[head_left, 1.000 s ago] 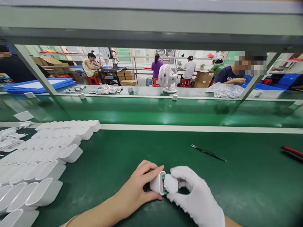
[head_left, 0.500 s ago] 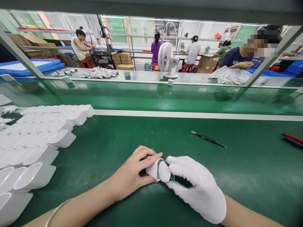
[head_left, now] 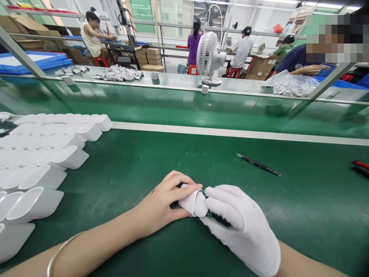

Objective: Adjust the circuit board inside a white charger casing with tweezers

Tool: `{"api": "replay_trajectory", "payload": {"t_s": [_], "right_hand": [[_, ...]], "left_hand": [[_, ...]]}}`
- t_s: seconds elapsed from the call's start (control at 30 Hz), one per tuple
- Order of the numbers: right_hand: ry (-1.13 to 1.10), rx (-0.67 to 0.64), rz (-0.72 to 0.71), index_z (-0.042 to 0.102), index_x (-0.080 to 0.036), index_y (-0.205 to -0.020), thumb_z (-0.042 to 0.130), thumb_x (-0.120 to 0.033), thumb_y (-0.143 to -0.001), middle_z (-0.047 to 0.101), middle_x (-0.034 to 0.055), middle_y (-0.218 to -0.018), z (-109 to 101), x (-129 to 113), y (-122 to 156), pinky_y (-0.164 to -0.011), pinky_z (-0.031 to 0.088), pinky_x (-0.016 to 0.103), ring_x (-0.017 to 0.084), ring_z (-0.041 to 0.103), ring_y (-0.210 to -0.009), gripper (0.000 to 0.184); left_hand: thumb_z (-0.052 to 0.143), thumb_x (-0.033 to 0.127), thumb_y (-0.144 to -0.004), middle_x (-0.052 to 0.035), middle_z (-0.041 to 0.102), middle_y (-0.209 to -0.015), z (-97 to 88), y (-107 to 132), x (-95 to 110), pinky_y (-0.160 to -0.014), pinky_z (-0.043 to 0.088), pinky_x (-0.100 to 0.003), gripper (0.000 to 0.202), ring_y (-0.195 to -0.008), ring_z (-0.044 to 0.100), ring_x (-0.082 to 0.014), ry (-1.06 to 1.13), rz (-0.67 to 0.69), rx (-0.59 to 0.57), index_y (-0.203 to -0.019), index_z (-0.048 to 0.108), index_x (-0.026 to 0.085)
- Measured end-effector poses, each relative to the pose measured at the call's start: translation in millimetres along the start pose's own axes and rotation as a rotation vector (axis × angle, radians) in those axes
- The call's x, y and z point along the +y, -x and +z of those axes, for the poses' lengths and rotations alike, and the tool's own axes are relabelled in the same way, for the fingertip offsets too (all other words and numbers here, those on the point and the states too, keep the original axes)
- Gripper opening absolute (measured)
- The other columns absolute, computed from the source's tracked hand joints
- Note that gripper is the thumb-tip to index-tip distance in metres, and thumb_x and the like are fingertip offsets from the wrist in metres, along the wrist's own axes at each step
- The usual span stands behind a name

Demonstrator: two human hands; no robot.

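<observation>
My bare left hand (head_left: 163,204) grips a small white plastic housing (head_left: 191,202) on the green mat, fingers curled over its top. My right hand (head_left: 242,225), in a white glove, pinches a green circuit-board part (head_left: 208,212) at the housing's open end, thumb pressed against it. Both hands meet at the near middle of the bench. A thin bangle sits on my left wrist.
Rows of empty white housings (head_left: 43,154) lie at the left. Black tweezers (head_left: 258,164) lie on the mat beyond my hands, red and black tools (head_left: 360,167) at the right edge. A white fan (head_left: 209,57) and other people sit past the conveyor.
The view has tipped downward and drawn closer. My hands have stayed together on the housing, which has tilted a little as the gloved thumb pressed the part further in.
</observation>
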State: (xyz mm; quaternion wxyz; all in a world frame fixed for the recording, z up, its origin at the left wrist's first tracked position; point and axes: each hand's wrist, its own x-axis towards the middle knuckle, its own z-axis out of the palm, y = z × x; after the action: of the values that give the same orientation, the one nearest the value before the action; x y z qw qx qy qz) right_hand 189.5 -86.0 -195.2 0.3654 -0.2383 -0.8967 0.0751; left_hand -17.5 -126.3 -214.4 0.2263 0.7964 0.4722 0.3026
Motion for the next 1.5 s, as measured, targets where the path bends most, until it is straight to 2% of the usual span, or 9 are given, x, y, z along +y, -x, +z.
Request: {"api": "replay_trajectory", "payload": {"t_s": [0.13, 0.4, 0.67, 0.87, 1.07, 1.2, 1.37, 1.43, 1.5], "right_hand": [[0.244, 0.058, -0.004, 0.059, -0.021, -0.085, 0.06, -0.018, -0.082, 0.069, -0.0021, -0.08, -1, -8, 5, -0.06, 0.045, 0.028, 0.016, 0.059, -0.071, 0.005], [0.06, 0.038, -0.009, 0.057, -0.022, -0.092, 0.063, -0.018, -0.082, 0.069, -0.0016, -0.086, -5, 2, 4, -0.065, 0.048, 0.026, 0.015, 0.059, -0.078, 0.013], [0.236, -0.029, -0.032, 0.058, -0.022, -0.095, 0.058, -0.018, -0.084, 0.069, -0.0027, -0.091, 1, -4, 9, -0.065, 0.047, 0.03, 0.017, 0.058, -0.078, 0.011], [0.187, -0.022, -0.097, 0.051, -0.012, -0.115, 0.05, -0.024, -0.087, 0.057, 0.0149, -0.121, -5, -1, 12, -0.074, 0.049, 0.037, 0.029, 0.05, -0.111, 0.03], [0.076, -0.379, -0.123, 0.055, -0.019, -0.1, 0.049, -0.022, -0.084, 0.059, 0.0084, -0.117, -3, -9, 4, -0.073, 0.049, 0.035, 0.028, 0.05, -0.113, 0.017], [0.021, -0.43, -0.084, 0.058, -0.021, -0.098, 0.054, -0.023, -0.081, 0.059, 0.0059, -0.12, 4, -10, 2, -0.076, 0.05, 0.036, 0.028, 0.049, -0.116, 0.017], [0.24, -0.039, 0.155, 0.06, -0.018, -0.116, 0.048, -0.029, -0.087, 0.057, 0.0119, -0.125, -20, 48, -5, -0.09, 0.048, 0.043, 0.027, 0.053, -0.115, 0.033], [0.541, -0.072, 0.328, 0.066, -0.019, -0.107, 0.054, -0.033, -0.082, 0.061, 0.0132, -0.119, -39, 86, -5, -0.079, 0.051, 0.048, 0.034, 0.057, -0.107, 0.032], [0.648, -0.253, 0.512, 0.072, -0.019, -0.092, 0.06, -0.037, -0.075, 0.069, 0.0133, -0.093, -56, 120, -3, -0.052, 0.051, 0.04, 0.03, 0.066, -0.072, 0.027]], "left_hand": [[0.064, 0.016, -0.083, -0.0044, 0.051, -0.117, 0.2, -1, 1, -0.092, 0.045, -0.034, 0.051, -0.108, 0.044, -0.0194, -0.004, 0.005, -0.013, -0.129, 0.046, 0.03], [0.062, 0.015, -0.084, -0.0034, 0.051, -0.12, -2.9, -1, 1, -0.095, 0.044, -0.036, 0.054, -0.111, 0.044, -0.0203, 0.066, -0.031, -0.045, -0.131, 0.044, 0.034], [0.062, 0.019, -0.085, -0.0044, 0.053, -0.117, -0.1, -3, 0, -0.094, 0.044, -0.033, 0.046, -0.11, 0.044, -0.0193, 0.033, 0.021, -0.016, -0.128, 0.048, 0.028], [0.071, 0.026, -0.078, -0.0018, 0.058, -0.116, -4.1, -3, 8, -0.093, 0.043, -0.033, 0.049, -0.106, 0.049, -0.0194, 0.109, -0.123, -0.059, -0.122, 0.05, 0.027], [0.077, 0.034, -0.071, -0.0004, 0.059, -0.111, -5.5, -4, 14, -0.09, 0.045, -0.034, 0.05, -0.102, 0.054, -0.0206, 0.238, -0.29, -0.181, -0.114, 0.054, 0.028], [0.076, 0.026, -0.069, -0.0001, 0.059, -0.112, -4.8, -5, 14, -0.093, 0.043, -0.034, 0.047, -0.105, 0.053, -0.02, 0.28, -0.294, -0.144, -0.111, 0.055, 0.027], [0.067, 0.011, -0.069, -0.0021, 0.058, -0.115, -1.4, 0, 13, -0.094, 0.043, -0.036, 0.059, -0.107, 0.051, -0.0206, 0.266, -0.232, -0.149, -0.123, 0.051, 0.029], [0.061, 0.004, -0.068, -0.0017, 0.057, -0.121, -0.7, 2, 12, -0.095, 0.043, -0.036, 0.066, -0.112, 0.047, -0.0211, 0.271, -0.139, -0.147, -0.127, 0.048, 0.031], [0.058, 0.0, -0.065, -0.0014, 0.057, -0.123, -0.8, 3, 11, -0.096, 0.043, -0.039, 0.071, -0.114, 0.045, -0.0219, 0.278, -0.085, -0.138, -0.128, 0.047, 0.032]]}}
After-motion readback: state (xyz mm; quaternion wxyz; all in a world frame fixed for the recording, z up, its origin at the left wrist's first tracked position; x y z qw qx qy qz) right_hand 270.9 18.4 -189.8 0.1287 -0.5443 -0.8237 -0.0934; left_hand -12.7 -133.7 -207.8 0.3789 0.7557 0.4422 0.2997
